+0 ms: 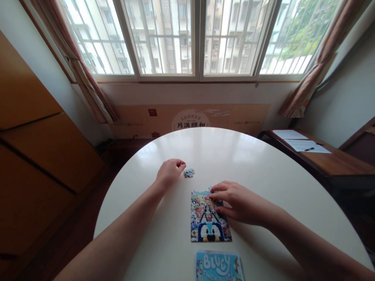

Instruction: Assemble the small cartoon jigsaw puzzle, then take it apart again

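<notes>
A jigsaw puzzle (208,224) lies on the white round table, its picture a blue cartoon dog's face below a crowd of small coloured figures. Its upper edge is uneven. My right hand (234,201) rests over the puzzle's upper right side, palm down, fingers apart and touching it. Beyond the puzzle, slightly left, is a small pile of loose puzzle pieces (189,173). Just left of that pile my left hand (170,171) is closed in a pinch, thumb and finger together. Whatever may be between those fingertips is too small to make out.
Nearest me on the table (137,234) lies a blue "BLUEY" printed box or card (218,265), cut off by the frame. A wooden side table (342,160) with papers (303,146) and a pen stands at right. Orange-brown cabinets (32,156) are on the left, a barred window ahead.
</notes>
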Available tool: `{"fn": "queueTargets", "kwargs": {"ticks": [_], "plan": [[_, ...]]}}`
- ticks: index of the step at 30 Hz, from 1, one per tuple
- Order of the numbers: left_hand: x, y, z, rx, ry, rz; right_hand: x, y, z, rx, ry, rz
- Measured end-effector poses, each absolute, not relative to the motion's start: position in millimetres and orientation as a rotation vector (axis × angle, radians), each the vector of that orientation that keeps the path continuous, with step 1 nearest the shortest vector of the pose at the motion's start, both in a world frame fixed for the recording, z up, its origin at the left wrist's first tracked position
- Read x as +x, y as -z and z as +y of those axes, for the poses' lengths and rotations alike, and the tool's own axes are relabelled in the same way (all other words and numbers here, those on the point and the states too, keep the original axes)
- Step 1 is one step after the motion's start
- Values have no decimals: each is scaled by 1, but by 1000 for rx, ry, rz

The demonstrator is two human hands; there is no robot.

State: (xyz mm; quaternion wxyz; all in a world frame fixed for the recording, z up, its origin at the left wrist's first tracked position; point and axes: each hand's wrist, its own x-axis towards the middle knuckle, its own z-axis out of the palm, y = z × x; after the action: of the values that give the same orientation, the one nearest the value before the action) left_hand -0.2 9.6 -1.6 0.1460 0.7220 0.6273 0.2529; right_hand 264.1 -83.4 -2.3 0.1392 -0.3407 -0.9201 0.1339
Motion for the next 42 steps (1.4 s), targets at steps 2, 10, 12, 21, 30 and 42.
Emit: {"fn": "queueTargets", "kwargs": {"ticks": [2,10,12,21,30,42], "plan": [[4,-1,5,2166,-762,1760,262,3,-84,-985,-367,-2666],[34,-4,-30,2436,-521,1397,269,0,-80,-1149,-251,-2596],[38,0,-34,2457,-501,1360,272,-3,-79,-1169,-271,-2593],[51,14,-38,2520,-518,1257,265,-3,-81,-1121,-335,-2642],[53,16,-36,2396,-509,1307,265,-3,-82,-1148,-324,-2644],[54,13,-35,2365,-522,1304,265,-4,-83,-1152,-273,-2644]]}}
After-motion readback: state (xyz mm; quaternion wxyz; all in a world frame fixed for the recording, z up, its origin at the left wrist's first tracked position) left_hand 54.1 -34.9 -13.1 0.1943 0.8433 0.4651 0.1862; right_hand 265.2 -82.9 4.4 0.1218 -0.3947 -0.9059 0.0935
